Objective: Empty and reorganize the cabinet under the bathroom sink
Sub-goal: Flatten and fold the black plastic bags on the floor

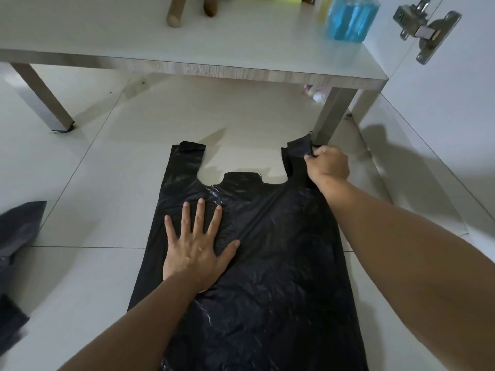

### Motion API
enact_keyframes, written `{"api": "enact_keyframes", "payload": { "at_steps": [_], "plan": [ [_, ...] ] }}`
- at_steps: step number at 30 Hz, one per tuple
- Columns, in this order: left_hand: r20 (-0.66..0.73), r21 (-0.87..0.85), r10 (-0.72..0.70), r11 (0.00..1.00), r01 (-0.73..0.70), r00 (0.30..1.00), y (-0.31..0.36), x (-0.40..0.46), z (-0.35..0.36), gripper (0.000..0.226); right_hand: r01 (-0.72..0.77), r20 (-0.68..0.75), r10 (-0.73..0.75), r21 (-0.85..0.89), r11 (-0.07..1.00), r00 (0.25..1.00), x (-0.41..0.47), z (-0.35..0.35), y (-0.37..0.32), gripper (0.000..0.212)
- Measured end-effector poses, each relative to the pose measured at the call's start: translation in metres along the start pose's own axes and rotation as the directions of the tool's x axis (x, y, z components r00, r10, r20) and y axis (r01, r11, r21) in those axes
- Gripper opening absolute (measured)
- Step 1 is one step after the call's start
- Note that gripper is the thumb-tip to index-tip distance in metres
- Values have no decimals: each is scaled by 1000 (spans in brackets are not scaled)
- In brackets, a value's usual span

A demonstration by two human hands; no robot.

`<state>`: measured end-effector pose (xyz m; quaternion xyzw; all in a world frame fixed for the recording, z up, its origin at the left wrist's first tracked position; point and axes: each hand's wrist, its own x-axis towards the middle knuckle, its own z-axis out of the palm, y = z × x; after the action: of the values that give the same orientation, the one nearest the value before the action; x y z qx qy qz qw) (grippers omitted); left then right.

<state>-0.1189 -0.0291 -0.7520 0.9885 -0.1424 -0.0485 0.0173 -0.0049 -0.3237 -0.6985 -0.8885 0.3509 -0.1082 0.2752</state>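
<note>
Black plastic bag (267, 263), crinkly and glossy, lies flat on the floor tiles (107, 156). My left hand (195, 247) presses it open-palmed; my right hand (328, 164) pinches the handle loop just beside the cabinet leg (332, 116).

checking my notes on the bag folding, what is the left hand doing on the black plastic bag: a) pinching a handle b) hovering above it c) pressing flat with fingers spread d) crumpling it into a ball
c: the left hand lies palm down with fingers spread on the black plastic carrier bag, flat on the tiled floor, while the right hand pinches the bag's right handle.
</note>
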Motion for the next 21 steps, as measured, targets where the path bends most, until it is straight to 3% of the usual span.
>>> {"api": "enact_keyframes", "payload": {
  "at_steps": [4,5,8,10,11,13,15,18,21],
  "plan": [
    [11,18,-4,1000,4,1000,1,-1,-1,87,-64,-125,51,-105,992,991,-6,-4,2,30],
    [11,17,-6,1000,5,1000,1,-1,-2,87,-27,-176,3,-133,991,984,-11,-4,2,33],
    [13,13,-10,1000,10,1000,0,-1,-2,87,375,-271,-401,-143,916,875,-36,3,1,28],
    [15,18,-10,1000,9,1000,0,-1,-2,87,613,-182,-631,-150,776,754,-58,15,11,37],
    [17,22,-10,1000,9,1000,0,-1,-2,87,659,-49,-674,-172,733,737,-69,21,18,48],
    [22,31,-7,1000,6,1000,1,0,-2,86,638,286,-575,-247,729,767,-78,26,36,66],
    [23,30,-5,1000,4,1000,2,0,-3,87,563,435,-404,-346,750,805,-63,25,49,74],
    [23,26,-5,1000,4,1000,0,0,-2,87,441,410,-264,-432,787,873,-46,16,40,78],
    [18,22,-10,1000,9,1000,0,1,-3,87,424,255,-349,-370,826,902,-81,12,22,84]
  ]
}}
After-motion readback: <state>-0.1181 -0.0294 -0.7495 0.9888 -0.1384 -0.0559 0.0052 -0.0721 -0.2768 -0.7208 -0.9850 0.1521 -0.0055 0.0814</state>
